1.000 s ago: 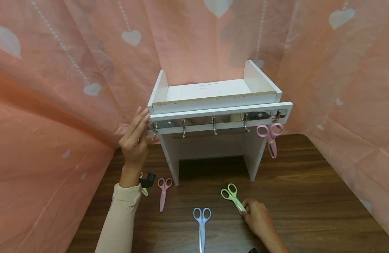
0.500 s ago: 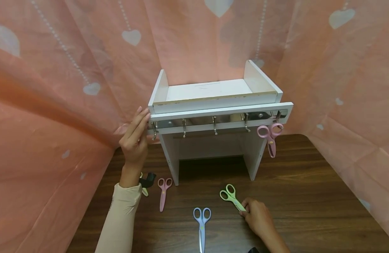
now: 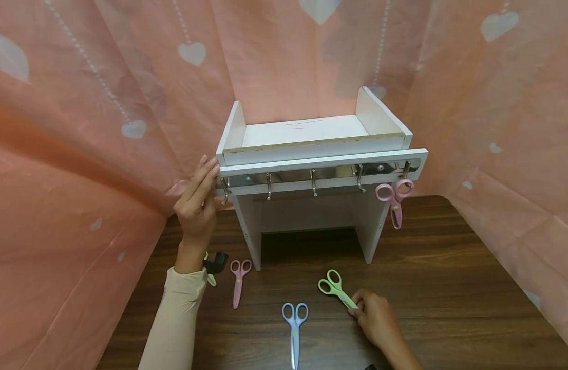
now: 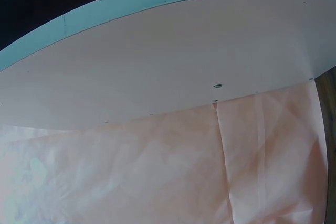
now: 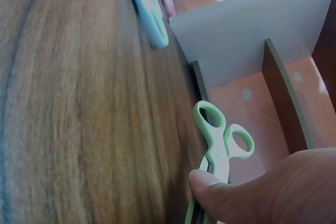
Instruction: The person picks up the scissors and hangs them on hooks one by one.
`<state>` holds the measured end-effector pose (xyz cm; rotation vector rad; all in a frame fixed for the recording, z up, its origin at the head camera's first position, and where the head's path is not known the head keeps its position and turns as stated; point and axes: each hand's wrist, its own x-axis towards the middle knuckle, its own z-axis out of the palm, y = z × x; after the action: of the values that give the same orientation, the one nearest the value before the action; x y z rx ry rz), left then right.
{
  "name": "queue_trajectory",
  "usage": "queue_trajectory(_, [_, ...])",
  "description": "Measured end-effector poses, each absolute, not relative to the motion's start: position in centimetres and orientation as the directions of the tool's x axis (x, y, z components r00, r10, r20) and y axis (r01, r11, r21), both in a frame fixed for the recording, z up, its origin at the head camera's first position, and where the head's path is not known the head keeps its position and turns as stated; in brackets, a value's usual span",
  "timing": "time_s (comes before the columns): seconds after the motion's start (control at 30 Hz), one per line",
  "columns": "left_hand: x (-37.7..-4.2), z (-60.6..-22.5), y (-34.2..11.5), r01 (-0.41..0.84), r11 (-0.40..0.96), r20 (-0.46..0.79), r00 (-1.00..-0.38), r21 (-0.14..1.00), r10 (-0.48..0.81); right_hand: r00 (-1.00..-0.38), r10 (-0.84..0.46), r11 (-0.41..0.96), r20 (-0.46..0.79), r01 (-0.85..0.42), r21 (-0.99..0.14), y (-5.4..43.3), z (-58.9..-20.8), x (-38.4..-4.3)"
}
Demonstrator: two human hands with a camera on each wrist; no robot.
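Observation:
My right hand (image 3: 378, 319) pinches green scissors (image 3: 336, 288) by the blade end, handle loops pointing away toward the shelf. In the right wrist view the thumb (image 5: 207, 182) presses on the blades of these scissors. My left hand (image 3: 197, 203) rests with straight fingers against the left end of the hook rail (image 3: 288, 177) on a white shelf unit (image 3: 302, 131); its thumb is hidden. Pink scissors (image 3: 396, 201) hang by one loop from the rightmost hook (image 3: 406, 168). The left wrist view shows only the unit's side panel (image 4: 157, 66) and cloth, no hand.
Blue scissors (image 3: 295, 329) and pink scissors (image 3: 238, 288) lie on the dark wooden table (image 3: 450, 288). Yellow-green scissors (image 3: 212, 280) are partly hidden behind the left wrist. Other metal hooks (image 3: 314, 183) line the rail. Pink cloth (image 3: 127, 77) with hearts surrounds the table.
The green scissors' loops have shifted slightly left and a little down in my right hand. My left hand and the shelf stay almost as they were.

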<state>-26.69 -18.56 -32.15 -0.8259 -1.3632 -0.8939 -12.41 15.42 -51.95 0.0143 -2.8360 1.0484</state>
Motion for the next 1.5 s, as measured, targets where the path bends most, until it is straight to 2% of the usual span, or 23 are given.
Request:
queue_trajectory(0.37, [-26.4, -32.0, -18.6, 0.895, 0.446, 0.998, -0.006, 0.031, -0.059, -0.995, 0.071, 0.708, 0.071, 0.001, -0.706, 15.2, -50.5, -12.0])
queue_trajectory(0.87, [-27.1, -32.5, -19.0, 0.887, 0.458, 0.997, -0.033, 0.061, -0.070, -0.989, 0.071, 0.677, 0.129, -0.047, -0.735, 15.4, -49.5, -11.6])
queue_trajectory(1.5, [-27.0, -32.0, -18.5, 0.900, 0.434, 0.998, -0.013, 0.038, -0.060, -0.977, 0.077, 0.649, 0.198, -0.102, -0.754, 15.5, -48.2, -11.5])
